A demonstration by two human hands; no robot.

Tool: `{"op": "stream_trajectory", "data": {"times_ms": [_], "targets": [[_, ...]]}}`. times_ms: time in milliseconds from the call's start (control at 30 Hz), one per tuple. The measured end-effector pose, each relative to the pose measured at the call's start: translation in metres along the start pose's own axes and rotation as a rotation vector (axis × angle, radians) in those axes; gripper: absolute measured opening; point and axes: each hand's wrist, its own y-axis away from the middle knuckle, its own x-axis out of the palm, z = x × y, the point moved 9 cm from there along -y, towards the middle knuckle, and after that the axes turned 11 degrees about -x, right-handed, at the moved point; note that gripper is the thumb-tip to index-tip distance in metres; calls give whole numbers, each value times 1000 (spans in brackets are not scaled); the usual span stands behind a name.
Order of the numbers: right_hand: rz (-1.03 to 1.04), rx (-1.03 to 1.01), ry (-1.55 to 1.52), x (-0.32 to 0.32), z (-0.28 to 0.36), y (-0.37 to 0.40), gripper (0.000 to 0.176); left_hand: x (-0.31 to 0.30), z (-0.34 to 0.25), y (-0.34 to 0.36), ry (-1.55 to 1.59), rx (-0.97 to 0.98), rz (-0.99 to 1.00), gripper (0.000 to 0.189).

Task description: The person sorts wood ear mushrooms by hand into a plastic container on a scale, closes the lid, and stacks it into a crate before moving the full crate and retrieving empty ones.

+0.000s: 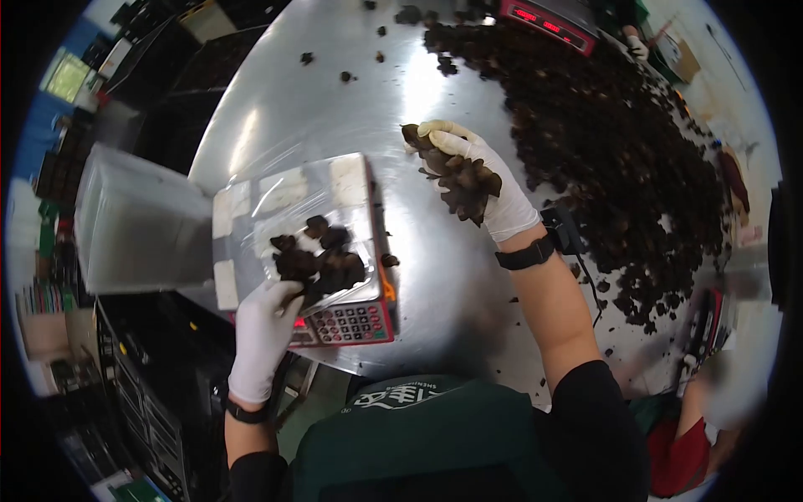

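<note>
My right hand (481, 171), in a white glove, is closed around a clump of dark brown wood ear mushrooms (468, 186) above the metal table. My left hand (266, 339), also gloved, is at the front edge of a digital scale (347, 325). Its thumb and fingers pinch the near edge of a clear plastic bag (288, 219), which lies over the scale's platform. More wood ear mushrooms (322, 261) sit on this plastic, close to my left fingertips. Part of the scale's red display is hidden behind my left hand.
A large heap of wood ears (611, 142) covers the right of the metal table (418, 276). Stacked clear plastic containers (146, 222) stand left of the scale. Another scale (548, 25) is at the far side, near a co-worker's gloved hand (638, 48). A person in red sleeves is at lower right.
</note>
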Motion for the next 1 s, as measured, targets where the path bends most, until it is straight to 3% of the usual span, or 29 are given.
{"op": "stream_trajectory", "data": {"times_ms": [167,233,267,300,400,433,567,667,733,833,900,1000], "targets": [[175,-11,9,90,-31,-11,16,-10,4,6,10,49,-90,17],[258,-172,371,125,-35,-4,18,-20,5,10,61,49,-154,15],[303,-307,562,142,-38,-1,18,-23,11,11,31,-7,-134,21],[485,-769,774,169,-32,12,20,-31,11,14,65,18,-195,33],[1026,-670,1187,196,-91,39,25,-48,3,22,156,63,-321,75],[1098,-528,1248,190,-102,43,32,-43,7,20,158,32,-252,90],[955,-437,946,186,-71,28,39,-26,18,11,197,70,-154,91],[742,-602,1074,169,-32,17,35,-19,20,10,76,105,-150,91],[564,-489,988,138,-18,16,36,-21,23,11,106,93,-170,88],[215,-407,941,50,3,22,35,-33,7,9,110,119,-187,87],[-39,-368,1209,-35,9,34,33,-29,-7,3,127,182,-168,85],[-275,-322,1307,-150,11,73,32,-15,-33,-3,74,271,-96,77]]}}
